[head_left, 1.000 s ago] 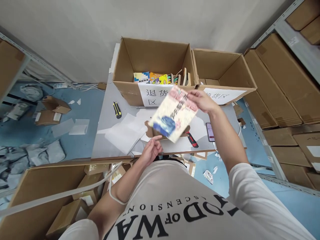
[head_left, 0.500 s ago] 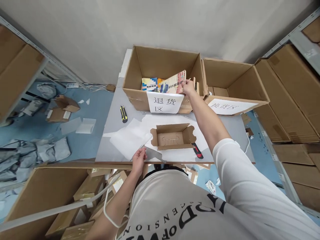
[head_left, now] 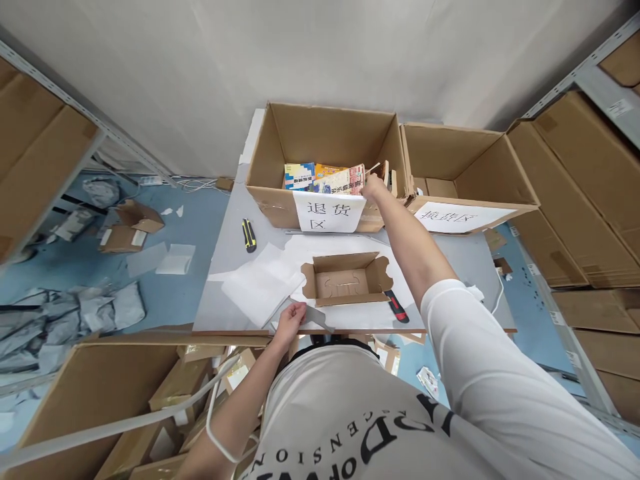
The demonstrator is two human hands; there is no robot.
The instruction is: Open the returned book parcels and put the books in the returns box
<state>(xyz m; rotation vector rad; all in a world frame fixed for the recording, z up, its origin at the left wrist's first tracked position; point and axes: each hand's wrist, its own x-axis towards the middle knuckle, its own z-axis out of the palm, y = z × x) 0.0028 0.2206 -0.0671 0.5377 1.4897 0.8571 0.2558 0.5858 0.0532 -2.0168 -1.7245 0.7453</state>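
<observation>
My right hand (head_left: 373, 187) reaches over the front wall of the left cardboard box (head_left: 273, 201), closed on the right end of a book (head_left: 340, 181). The book has a pale cover with a red end and leans low inside the box. Other books, one a blue-and-yellow book (head_left: 299, 176), lie beside it. My left hand (head_left: 291, 321) rests near the table's front edge with its fingers curled together, by a grey patch and a white sheet (head_left: 257, 283). What those fingers hold, if anything, is hidden. To its right stands a small open carton (head_left: 345, 299).
A yellow-and-black utility knife (head_left: 249, 235) and a red-and-black knife (head_left: 397, 307) lie on the table (head_left: 220, 250). A second labelled box (head_left: 493, 167) adjoins on the right. A large carton of parcels (head_left: 120, 373) stands at lower left; shelves flank both sides.
My right hand has lowered the book deeper into the left box, and its cover shows less above the front wall. My left hand has shifted slightly right along the table edge.
</observation>
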